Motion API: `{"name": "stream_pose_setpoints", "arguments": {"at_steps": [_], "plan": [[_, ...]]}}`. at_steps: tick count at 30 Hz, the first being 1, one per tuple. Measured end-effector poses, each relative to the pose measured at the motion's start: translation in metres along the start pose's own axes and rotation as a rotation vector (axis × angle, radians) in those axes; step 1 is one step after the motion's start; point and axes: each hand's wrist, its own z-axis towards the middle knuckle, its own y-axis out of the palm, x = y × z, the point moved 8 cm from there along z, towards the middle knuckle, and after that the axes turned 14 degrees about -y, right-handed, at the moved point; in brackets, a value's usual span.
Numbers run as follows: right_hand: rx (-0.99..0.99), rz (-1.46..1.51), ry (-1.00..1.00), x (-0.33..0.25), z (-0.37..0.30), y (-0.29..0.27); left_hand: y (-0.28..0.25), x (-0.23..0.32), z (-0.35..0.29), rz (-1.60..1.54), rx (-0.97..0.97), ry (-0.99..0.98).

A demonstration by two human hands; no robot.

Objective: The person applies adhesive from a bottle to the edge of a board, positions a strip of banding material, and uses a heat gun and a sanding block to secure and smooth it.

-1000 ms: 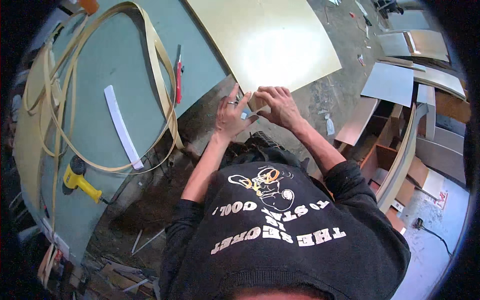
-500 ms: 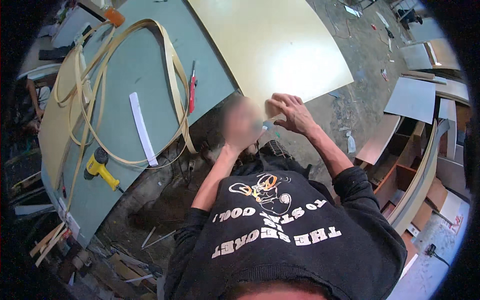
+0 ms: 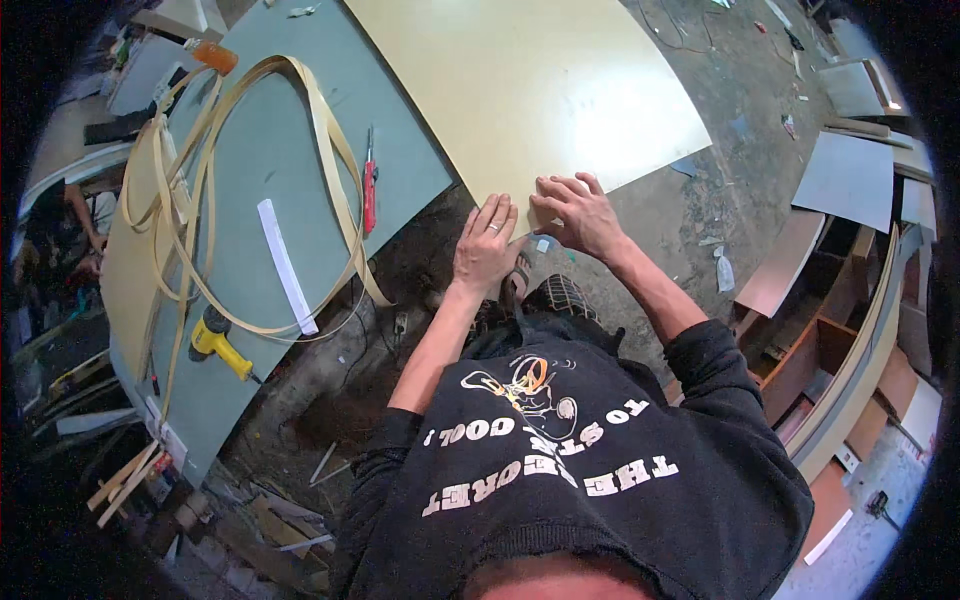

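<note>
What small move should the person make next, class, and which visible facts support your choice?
Perhaps slide the right hand a little rightward along the near edge of the cream board: the left hand lies flat at the near-left corner and could steady it, while the right hand's bent fingers are at that same edge, uncovered beyond them.

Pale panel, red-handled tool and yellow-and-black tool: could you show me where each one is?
Pale panel (image 3: 530,85): head view, bare upper face.
Red-handled tool (image 3: 370,186): head view, red handle.
Yellow-and-black tool (image 3: 221,346): head view, yellow body.
</note>
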Motion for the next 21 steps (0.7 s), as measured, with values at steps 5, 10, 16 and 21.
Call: {"name": "stream_pose_setpoints", "arguments": {"at_steps": [5,10,16,21], "plan": [[0.030,-0.002,-0.053,-0.005,0.012,0.002,-0.008,-0.005,-0.002,-0.014,0.018,-0.044],[0.083,0.135,0.117,0.000,0.002,-0.005,-0.018,0.000,-0.002,-0.026,0.010,-0.027],[0.322,0.188,0.083,-0.065,-0.007,-0.023,-0.098,-0.091,-0.136,-0.215,0.243,-0.480],[0.285,0.450,0.219,-0.087,-0.041,0.016,-0.182,-0.236,-0.276,-0.088,0.564,-1.127]]}}
